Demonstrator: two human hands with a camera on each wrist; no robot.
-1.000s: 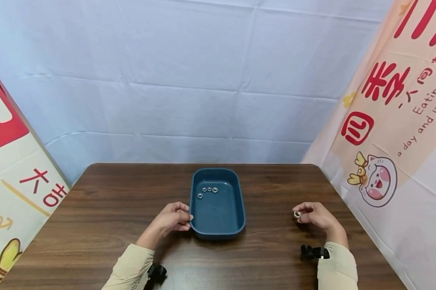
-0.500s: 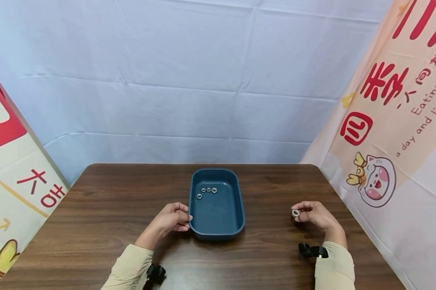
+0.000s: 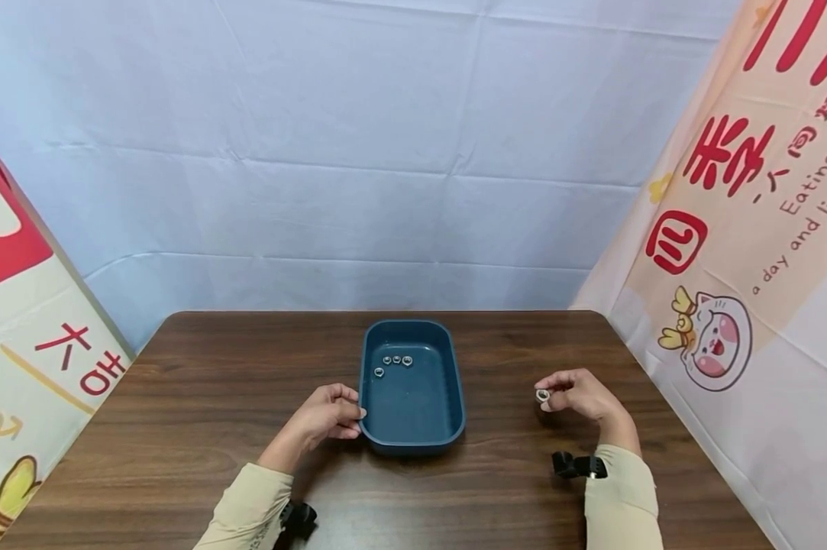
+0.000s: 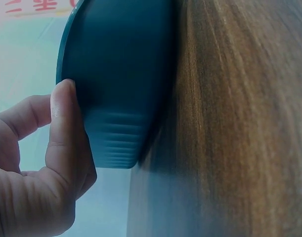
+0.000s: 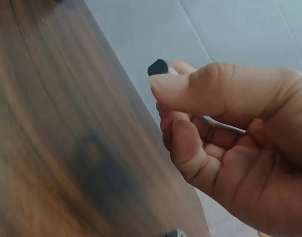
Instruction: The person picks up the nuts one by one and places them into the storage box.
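A blue rectangular tray [image 3: 413, 444] sits on the brown table, with several silver hex nuts [image 3: 408, 360] in its far left part. At the tray's left side my left hand [image 3: 327, 416] holds the rim; in the left wrist view a fingertip [image 4: 65, 89] lies against the tray's outer wall [image 4: 121, 74]. To the right of the tray, my right hand [image 3: 581, 393] pinches a larger hex nut [image 3: 542, 396] between thumb and fingers, above the table. Seen from the right wrist, that nut [image 5: 158, 67] is largely covered by the thumb.
The wood-grain table [image 3: 248, 367] ends at a white cloth backdrop [image 3: 413, 191]. Printed cloths [image 3: 715, 336] hang at both sides. A small shiny metal piece [image 5: 177, 233] shows at the bottom edge of the right wrist view, mostly cut off.
My right hand has moved left and slightly away from me, carrying the nut toward the tray. The left hand and the tray have stayed in place.
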